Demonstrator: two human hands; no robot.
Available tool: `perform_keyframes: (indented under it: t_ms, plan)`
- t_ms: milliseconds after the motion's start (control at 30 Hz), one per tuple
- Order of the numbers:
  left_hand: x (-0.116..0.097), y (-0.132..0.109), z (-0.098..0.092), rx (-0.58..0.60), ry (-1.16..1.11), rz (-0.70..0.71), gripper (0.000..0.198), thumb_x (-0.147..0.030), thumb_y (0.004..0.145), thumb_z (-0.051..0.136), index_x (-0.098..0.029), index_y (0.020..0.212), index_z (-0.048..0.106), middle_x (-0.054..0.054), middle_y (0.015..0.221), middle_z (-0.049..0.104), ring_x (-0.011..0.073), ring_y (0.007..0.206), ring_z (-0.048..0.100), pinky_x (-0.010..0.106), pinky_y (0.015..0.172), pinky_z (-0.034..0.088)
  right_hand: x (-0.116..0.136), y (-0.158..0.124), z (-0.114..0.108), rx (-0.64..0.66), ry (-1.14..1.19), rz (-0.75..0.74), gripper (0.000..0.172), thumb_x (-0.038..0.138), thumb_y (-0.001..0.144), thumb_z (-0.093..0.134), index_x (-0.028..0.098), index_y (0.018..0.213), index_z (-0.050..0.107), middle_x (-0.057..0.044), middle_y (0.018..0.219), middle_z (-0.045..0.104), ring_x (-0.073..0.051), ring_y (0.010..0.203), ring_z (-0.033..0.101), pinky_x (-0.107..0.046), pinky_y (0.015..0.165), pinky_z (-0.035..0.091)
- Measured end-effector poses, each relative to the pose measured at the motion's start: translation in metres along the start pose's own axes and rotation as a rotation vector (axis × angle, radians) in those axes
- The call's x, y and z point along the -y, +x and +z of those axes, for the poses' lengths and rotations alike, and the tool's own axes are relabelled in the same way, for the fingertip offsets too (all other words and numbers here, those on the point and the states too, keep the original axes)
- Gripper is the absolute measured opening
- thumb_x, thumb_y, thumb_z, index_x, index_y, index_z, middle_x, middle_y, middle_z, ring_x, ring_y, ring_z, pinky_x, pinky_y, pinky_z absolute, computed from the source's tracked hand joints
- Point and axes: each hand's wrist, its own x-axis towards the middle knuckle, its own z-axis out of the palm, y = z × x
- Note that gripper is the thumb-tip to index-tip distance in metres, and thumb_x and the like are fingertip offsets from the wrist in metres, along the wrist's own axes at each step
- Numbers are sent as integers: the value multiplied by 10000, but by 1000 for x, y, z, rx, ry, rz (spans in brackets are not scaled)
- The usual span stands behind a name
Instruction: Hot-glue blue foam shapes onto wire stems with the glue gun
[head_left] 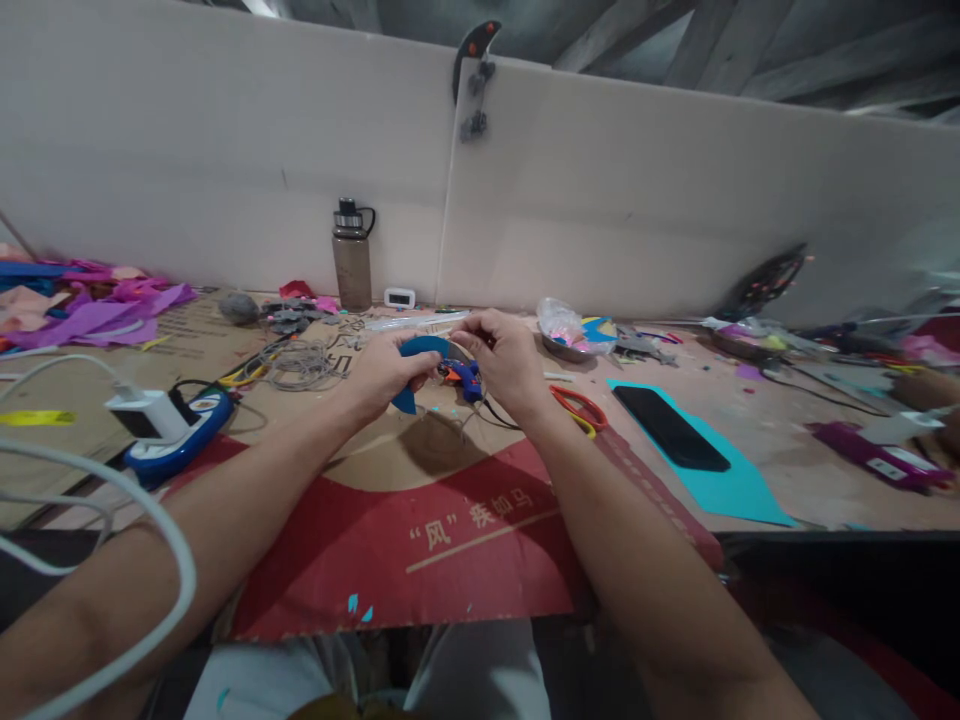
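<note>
My left hand (386,375) grips a curved blue piece (424,347) shaped like a crescent, thumb on top, above the cardboard. My right hand (499,355) is at the piece's far right end with thumb and fingertips pinched together; whatever is between them is too small to make out. Just behind and below the hands lies a blue and orange glue gun (466,378), partly hidden, with a black cord running right. Under both hands is a red and brown cardboard sheet (420,535) with printed characters.
A blue power strip (184,435) with a white charger (150,415) and loose cables is at left. A water bottle (352,260) stands at the back. On the right lie a black phone (670,428), turquoise sheet (739,490) and purple glue gun (881,455). Another person's hand (930,395) shows far right.
</note>
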Motion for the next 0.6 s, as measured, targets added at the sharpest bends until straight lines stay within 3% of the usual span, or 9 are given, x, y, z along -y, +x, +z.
perform_keyframes:
  t_ms: [200,367,433,600]
  plan:
    - [2,0,0,18,-59,4,242,-388,703,659,-157,753,609,-6,583,563,77,459,441,218,458,346,4,-1,2,89,266,228,176,311,788,577,173,685,542,32,629,488,-91,592,413,-248,583,341]
    - [0,-1,-4,23,51,65,279,-422,680,696,-158,720,614,-22,572,544,83,489,461,219,478,366,6,-4,0,287,585,462,240,397,769,602,184,701,514,61,573,412,-59,482,302,-234,467,224]
    - [-1,0,-7,21,158,163,245,-387,683,705,-159,746,641,-8,628,593,96,551,513,224,530,403,4,-4,-2,390,659,521,268,426,758,624,188,708,511,71,554,377,-55,465,263,-237,457,186]
    - [0,5,-18,102,272,579,118,-260,718,701,-162,775,668,31,743,668,127,692,597,253,667,462,-1,-5,-3,534,644,526,325,469,712,680,187,682,522,62,576,378,-58,487,276,-243,469,193]
